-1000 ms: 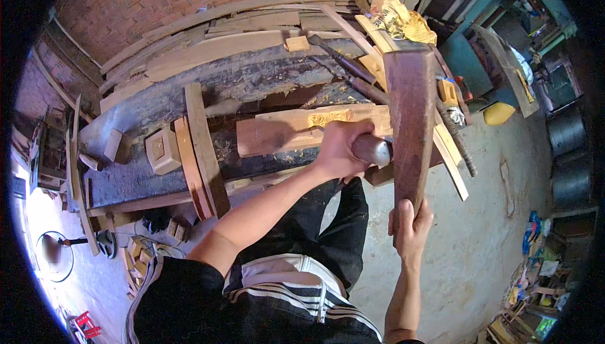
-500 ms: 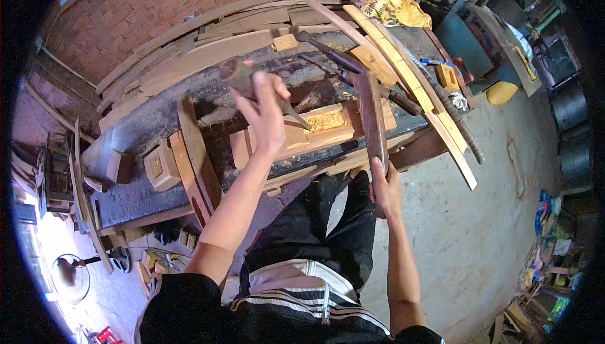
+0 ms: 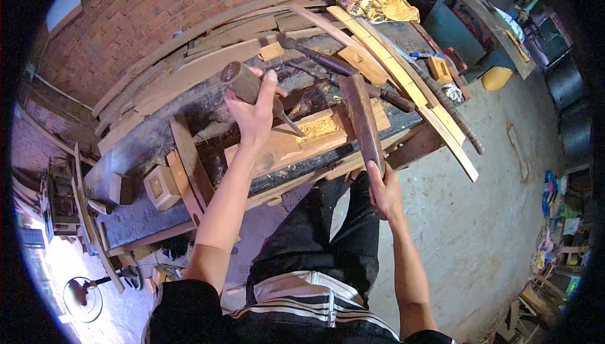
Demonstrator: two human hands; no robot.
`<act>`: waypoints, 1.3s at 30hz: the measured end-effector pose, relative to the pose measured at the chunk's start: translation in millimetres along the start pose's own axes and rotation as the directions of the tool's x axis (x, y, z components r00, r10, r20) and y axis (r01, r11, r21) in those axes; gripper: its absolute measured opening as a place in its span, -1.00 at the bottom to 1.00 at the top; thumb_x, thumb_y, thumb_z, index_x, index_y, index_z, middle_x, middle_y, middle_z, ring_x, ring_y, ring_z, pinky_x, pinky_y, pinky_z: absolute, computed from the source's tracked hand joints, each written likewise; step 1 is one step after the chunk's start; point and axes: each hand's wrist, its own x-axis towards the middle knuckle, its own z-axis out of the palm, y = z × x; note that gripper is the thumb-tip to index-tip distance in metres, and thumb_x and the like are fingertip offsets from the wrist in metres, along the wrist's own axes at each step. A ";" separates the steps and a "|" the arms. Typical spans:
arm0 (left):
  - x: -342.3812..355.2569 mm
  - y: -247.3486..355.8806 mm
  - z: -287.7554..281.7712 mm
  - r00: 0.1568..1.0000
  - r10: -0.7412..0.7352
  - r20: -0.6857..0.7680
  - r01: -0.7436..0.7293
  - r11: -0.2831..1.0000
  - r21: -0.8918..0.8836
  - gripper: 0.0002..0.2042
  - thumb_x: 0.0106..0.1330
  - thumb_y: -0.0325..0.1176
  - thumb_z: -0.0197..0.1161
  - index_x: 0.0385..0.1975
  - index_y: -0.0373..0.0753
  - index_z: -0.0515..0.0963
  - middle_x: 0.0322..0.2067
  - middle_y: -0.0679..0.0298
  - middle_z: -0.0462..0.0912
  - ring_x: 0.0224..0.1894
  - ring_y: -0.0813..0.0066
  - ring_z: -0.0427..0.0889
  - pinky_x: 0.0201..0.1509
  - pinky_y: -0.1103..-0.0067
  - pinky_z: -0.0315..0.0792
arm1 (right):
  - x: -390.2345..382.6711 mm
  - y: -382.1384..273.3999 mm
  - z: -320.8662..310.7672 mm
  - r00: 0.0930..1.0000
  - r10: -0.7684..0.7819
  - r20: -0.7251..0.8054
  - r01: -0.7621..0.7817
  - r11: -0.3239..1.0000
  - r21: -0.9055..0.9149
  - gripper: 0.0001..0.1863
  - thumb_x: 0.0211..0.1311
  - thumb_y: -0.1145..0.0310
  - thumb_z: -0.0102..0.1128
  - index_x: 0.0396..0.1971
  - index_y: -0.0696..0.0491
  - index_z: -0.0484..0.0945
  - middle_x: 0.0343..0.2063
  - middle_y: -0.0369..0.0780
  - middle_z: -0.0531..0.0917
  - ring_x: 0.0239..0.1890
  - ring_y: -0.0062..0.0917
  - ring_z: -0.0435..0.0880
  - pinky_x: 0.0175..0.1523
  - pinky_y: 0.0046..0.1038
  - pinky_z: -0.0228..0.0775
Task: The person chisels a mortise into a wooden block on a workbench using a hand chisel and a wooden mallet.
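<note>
Brown wood fills both hands. The left hand [image 3: 253,116] is wrapped around the fat round handle of a chisel [image 3: 244,84], and its thin blade points down to the left end of a hollow [image 3: 319,127]. It is hard to tell if the tip touches the wood. The right hand [image 3: 386,194] is closed around the near end of a dark wooden club [image 3: 362,120]. That club passes in front of the long wood block [image 3: 271,152], which lies on the black workbench [image 3: 140,155] in front of the person.

Some things could go wrong. The chisel leans, so a hard knock might make it skid and split the edge of the hollow. A crooked swing of the club might miss the handle and bump the left fingers. Loose shavings in the hollow might hide how deep it is.

Now for counting: one chisel, one club, one long block and one hollow. Two small chunky blocks [image 3: 162,188] sit at the left of the bench, and two boards [image 3: 192,161] lie across it next to them. One crumpled yellow bag [image 3: 381,2] is at the far end. One round fan [image 3: 82,298] is low on the left.
</note>
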 end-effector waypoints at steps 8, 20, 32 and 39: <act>19.2 -0.8 30.1 0.996 -0.023 0.085 0.036 0.988 -0.152 -0.87 0.26 -0.54 0.22 -0.31 -0.25 0.39 -0.44 0.28 0.48 -0.53 0.57 0.48 -0.64 0.53 0.43 | 5.0 9.1 0.9 0.999 -0.026 -0.037 0.023 0.998 -0.057 -0.45 0.34 -0.09 0.10 -0.27 0.22 0.54 -0.77 -0.23 0.49 -0.76 -0.54 0.51 -0.62 -0.45 0.32; 17.0 -44.6 48.4 0.992 -0.007 0.129 -0.019 0.980 0.198 -0.81 0.10 -0.41 0.37 -0.54 -0.29 0.45 -0.69 0.40 0.46 -0.62 0.65 0.38 -0.53 0.55 0.31 | -4.8 -7.9 0.1 0.999 -0.005 0.051 0.000 0.995 0.104 -0.44 0.37 -0.14 0.04 -0.29 0.17 0.43 -0.76 -0.34 0.37 -0.82 -0.67 0.34 -0.74 -0.55 0.15; 35.8 -52.0 56.5 0.992 -0.122 0.037 0.102 0.930 0.352 -0.82 0.03 -0.41 0.30 -0.51 -0.33 0.44 -0.65 0.21 0.51 -0.60 0.41 0.48 -0.44 0.40 0.41 | -10.5 -242.1 -50.6 0.793 -0.610 -0.012 0.609 0.792 -0.040 -0.44 0.34 -0.13 0.08 -0.44 0.17 0.46 -0.71 -0.23 0.49 -0.70 -0.58 0.47 -0.58 -0.49 0.27; 17.9 -32.2 54.5 0.989 -0.066 0.132 0.027 0.960 0.279 -0.81 0.03 -0.44 0.26 -0.40 -0.35 0.44 -0.53 0.18 0.54 -0.50 0.43 0.51 -0.35 0.46 0.43 | 18.9 -253.7 -56.2 0.661 -0.722 0.205 0.663 0.433 -0.611 -0.24 0.21 -0.30 0.09 -0.18 0.25 0.58 -0.37 0.12 0.67 -0.22 -0.02 0.68 -0.07 -0.15 0.48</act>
